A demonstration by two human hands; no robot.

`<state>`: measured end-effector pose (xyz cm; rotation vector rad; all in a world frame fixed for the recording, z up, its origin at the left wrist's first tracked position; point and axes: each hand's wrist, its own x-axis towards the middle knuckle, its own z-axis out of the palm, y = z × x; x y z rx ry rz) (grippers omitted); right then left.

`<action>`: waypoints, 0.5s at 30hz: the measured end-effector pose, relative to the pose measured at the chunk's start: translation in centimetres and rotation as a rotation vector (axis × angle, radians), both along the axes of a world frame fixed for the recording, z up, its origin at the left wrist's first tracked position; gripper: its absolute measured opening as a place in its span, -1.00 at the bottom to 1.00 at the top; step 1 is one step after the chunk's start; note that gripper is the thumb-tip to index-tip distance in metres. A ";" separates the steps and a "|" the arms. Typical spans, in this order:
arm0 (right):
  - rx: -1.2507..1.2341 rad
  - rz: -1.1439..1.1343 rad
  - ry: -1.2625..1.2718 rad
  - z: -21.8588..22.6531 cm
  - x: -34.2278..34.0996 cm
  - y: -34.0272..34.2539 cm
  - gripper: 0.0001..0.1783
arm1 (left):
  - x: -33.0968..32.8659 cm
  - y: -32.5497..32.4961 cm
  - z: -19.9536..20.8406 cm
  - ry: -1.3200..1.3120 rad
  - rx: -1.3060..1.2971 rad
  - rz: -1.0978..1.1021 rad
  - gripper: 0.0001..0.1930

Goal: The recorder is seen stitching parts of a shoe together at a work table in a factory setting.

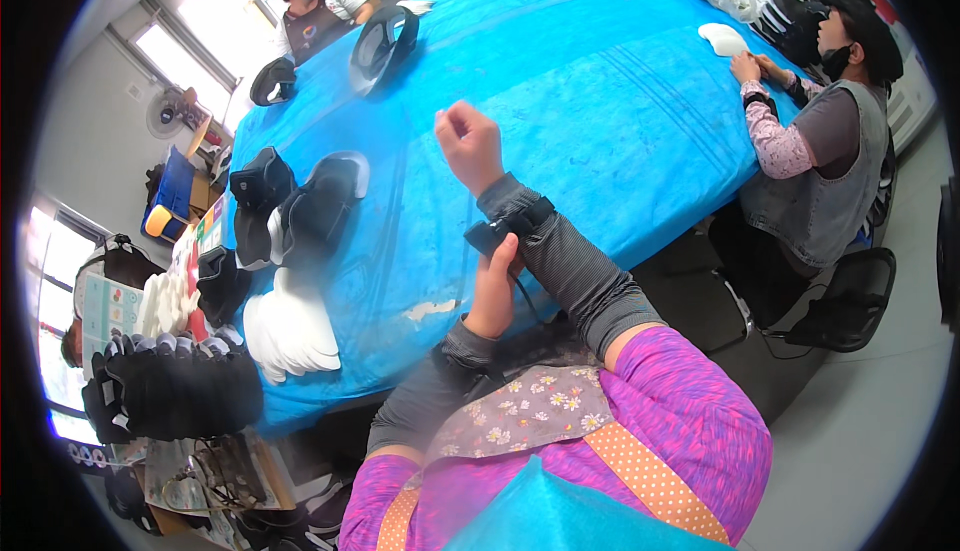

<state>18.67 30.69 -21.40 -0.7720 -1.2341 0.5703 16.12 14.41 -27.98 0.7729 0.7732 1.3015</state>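
Note:
My right hand (470, 146) is raised over the blue-covered table (610, 121), its fingers curled into a fist with nothing visible in them. Around that wrist, over a dark grey sleeve, sits a black strap (525, 218) carrying a small black box (486, 237). My left hand (492, 289) comes up from below and grips the box, thumb on its near side; the other fingers are mostly hidden. A thin black cord hangs below the wrist. To the left of both hands lie black shoe uppers (320, 206) and a fanned stack of white insole-shaped pieces (288, 329).
Bundled black uppers (185, 391) crowd the table's left corner. Farther back stand a curved black and grey piece (384, 51) and a smaller black one (272, 82). A co-worker (815, 141) sits at right, hands by a white piece (722, 40); another person (318, 11) sits far left.

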 end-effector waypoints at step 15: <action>-0.271 0.354 0.039 -8.6 1.2 4.8 -0.63 | -11.6 8.8 1.2 0.285 0.032 0.065 -0.45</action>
